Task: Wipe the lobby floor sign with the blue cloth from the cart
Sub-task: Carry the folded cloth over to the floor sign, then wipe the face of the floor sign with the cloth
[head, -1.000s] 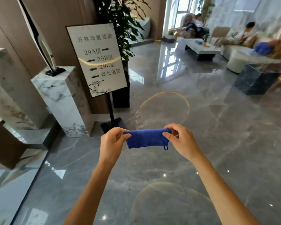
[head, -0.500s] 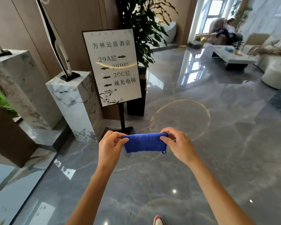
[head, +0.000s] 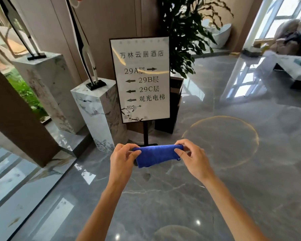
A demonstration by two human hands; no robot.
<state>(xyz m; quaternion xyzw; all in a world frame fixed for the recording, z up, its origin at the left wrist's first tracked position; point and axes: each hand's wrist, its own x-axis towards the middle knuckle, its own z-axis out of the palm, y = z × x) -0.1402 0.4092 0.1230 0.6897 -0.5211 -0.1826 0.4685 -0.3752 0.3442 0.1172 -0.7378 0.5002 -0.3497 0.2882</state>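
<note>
The lobby floor (head: 215, 197) is polished grey marble, wide and bare on the window side of the floor sign (head: 142, 79), so you have open room there to stand and swing your arms. On the sign's other side a marble pedestal (head: 97, 115) stands just beside it, and a potted plant (head: 182, 40) rises close behind; keep your elbow away from both. The sign is a tall framed panel on a thin black post (head: 145, 134), upright, facing you. It will likely rock if pushed hard, so wipe lightly from the top edge downward, perhaps steadying the frame with one hand. The blue cloth (head: 156, 155) is folded into a band and held below the sign's panel, in front of the post, not touching either. Your left hand (head: 122, 158) pinches one end, your right hand (head: 192, 158) the other, fingers closed on the fabric.
</note>
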